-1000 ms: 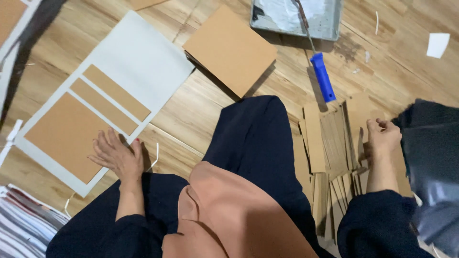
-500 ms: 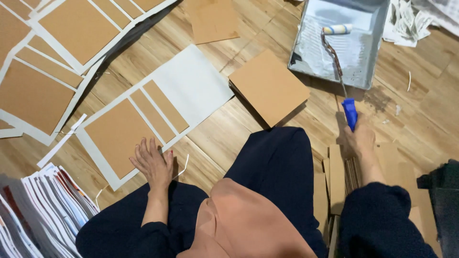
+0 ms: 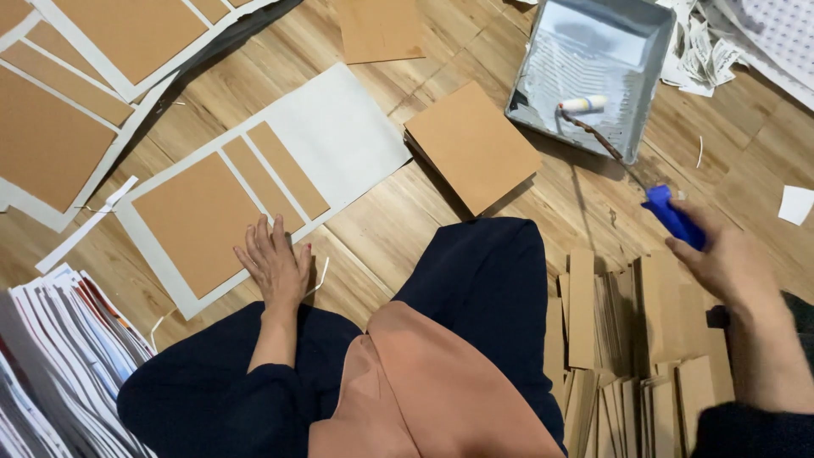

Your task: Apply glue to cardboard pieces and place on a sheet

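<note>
- Two hands at work, seated on wood floor, legs crossed.
- R hand has fingers closed round blue handle of paint roller; roller head lies in grey tray, wire arm slanting over tray's near rim. Prob. parked there so wet head stays off floor.
- L hand flat, fingers spread, holding nothing; palm presses near edge of grey sheet w/ three brown card pieces laid on it: one big panel, two narrow strips, thin gaps between. Looks like it pins sheet so it won't slide.
- Stack of brown squares lies between sheet & tray, just beside both.
- Cut card strips heaped under R forearm, near knee.
- Striped paper pile at L, more mounted sheets top L.
- Open room: bare floor betw. sheet edge & knee, and strip betw. tray & card heap; elsewhere crowded.
</note>
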